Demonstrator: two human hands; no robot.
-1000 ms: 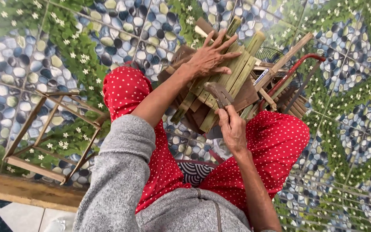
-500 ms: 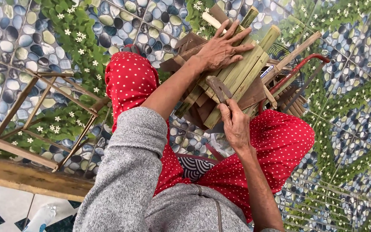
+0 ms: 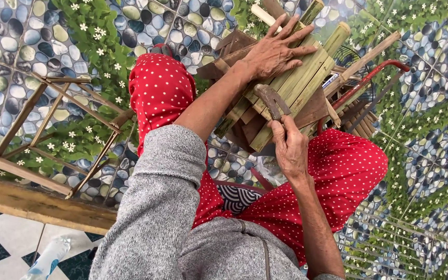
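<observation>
My left hand [image 3: 276,49] lies flat, fingers spread, on a panel of bamboo slats [image 3: 302,83] that rests across a pile of brown wood pieces [image 3: 239,44] between my knees. My right hand [image 3: 289,148] is closed around the handle of a rusty hammer [image 3: 273,101], whose head rests on the bamboo slats just below my left hand. I sit in red polka-dot trousers [image 3: 159,88] and a grey sleeve.
A bamboo frame [image 3: 53,129] lies on the pebble-and-flower patterned floor at left. A red metal frame with a small fan grille [image 3: 353,57] sits behind the bamboo. A wooden beam [image 3: 37,205] and a plastic bottle [image 3: 47,259] are at lower left.
The view has shifted slightly; my left hand stays pressed on the slats and my right hand has brought the hammer head down onto the bamboo.
</observation>
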